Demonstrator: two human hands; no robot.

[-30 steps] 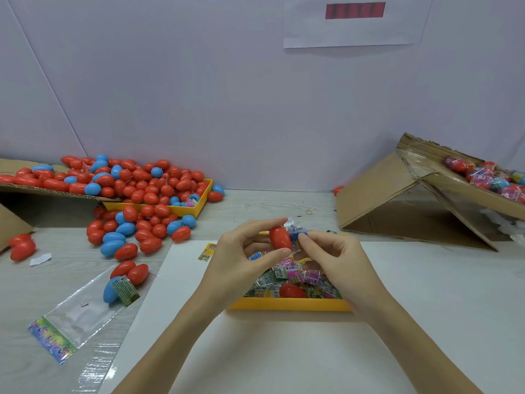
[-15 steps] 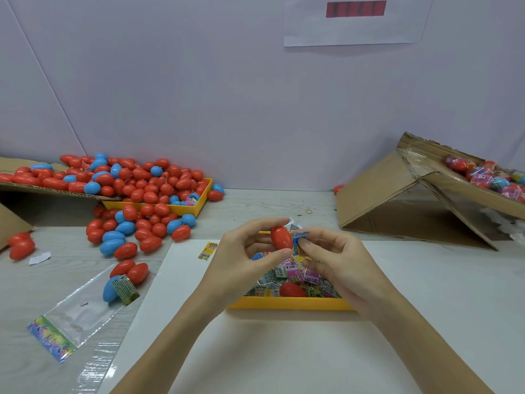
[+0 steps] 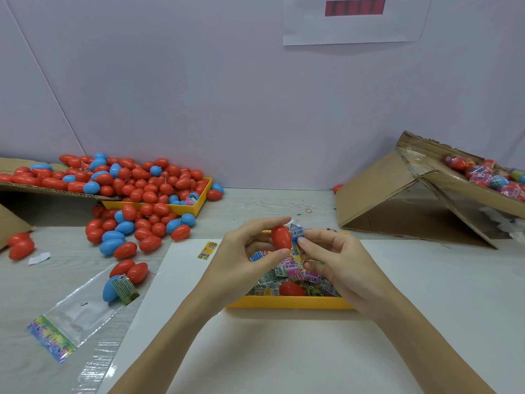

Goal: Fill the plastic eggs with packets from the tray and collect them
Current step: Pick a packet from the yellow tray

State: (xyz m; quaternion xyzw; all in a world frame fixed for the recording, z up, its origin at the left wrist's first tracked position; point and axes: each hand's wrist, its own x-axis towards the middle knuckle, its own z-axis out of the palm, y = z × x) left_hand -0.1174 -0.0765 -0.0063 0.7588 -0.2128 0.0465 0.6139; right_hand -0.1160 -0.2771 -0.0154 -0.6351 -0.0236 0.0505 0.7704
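Together, hands (image 3: 244,251) pinching red egg (image 3: 281,237)

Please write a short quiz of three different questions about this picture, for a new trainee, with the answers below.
1. True or false: the left hand holds a blue egg.
2. What does the right hand pinch? A) rubber band B) blue packet C) cardboard flap
3. Fill in: one red egg lies among the packets in the yellow ____.

Key:
1. False; it holds the red egg.
2. B
3. tray; the loose egg lies near its front wall.
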